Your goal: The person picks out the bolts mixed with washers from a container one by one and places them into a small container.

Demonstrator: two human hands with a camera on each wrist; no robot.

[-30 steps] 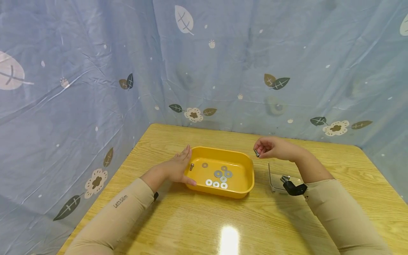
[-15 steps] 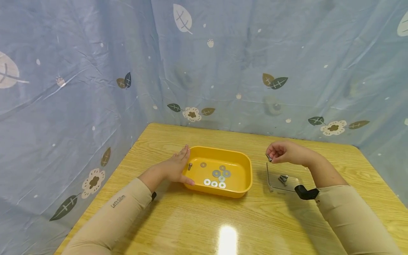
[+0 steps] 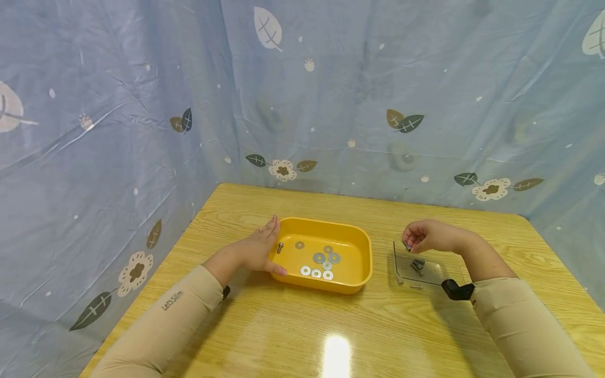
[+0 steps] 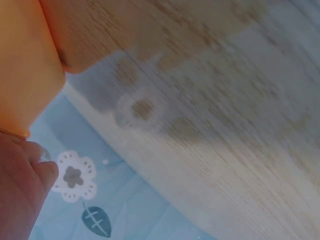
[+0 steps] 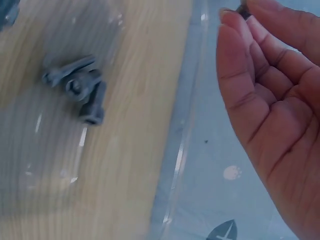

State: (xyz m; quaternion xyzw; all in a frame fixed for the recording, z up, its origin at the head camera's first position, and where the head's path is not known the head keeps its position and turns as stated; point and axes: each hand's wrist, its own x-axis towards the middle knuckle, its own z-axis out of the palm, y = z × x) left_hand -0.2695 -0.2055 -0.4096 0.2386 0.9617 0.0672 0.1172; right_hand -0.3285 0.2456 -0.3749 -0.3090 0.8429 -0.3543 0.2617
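Note:
My left hand (image 3: pixel 257 252) rests against the left end of a yellow tray (image 3: pixel 347 288), fingers extended along the side and thumb at the front rim. Inside lie one bolt (image 3: pixel 280 248) and several flat washers (image 3: pixel 319 258). Between thumb and fingertips, my right hand (image 3: pixel 435 237) pinches another bolt (image 3: pixel 407 246) over the left part of a clear plastic box (image 3: pixel 396 262). Several bolts (image 5: pixel 77 85) lie together in that box, plain in the right wrist view. There the held bolt (image 5: pixel 243 11) is cut off by the top edge.
Both containers stand on a wood-grain table (image 3: pixel 274 325), the box to the right of the tray. A blue patterned curtain (image 3: pixel 331 105) hangs behind the table and along its left side. Light glares off the table's front part.
My right hand has carried the bolt rightward from beside the tray and lowered it over the clear box. The left hand stays at the tray; the head view has shifted slightly.

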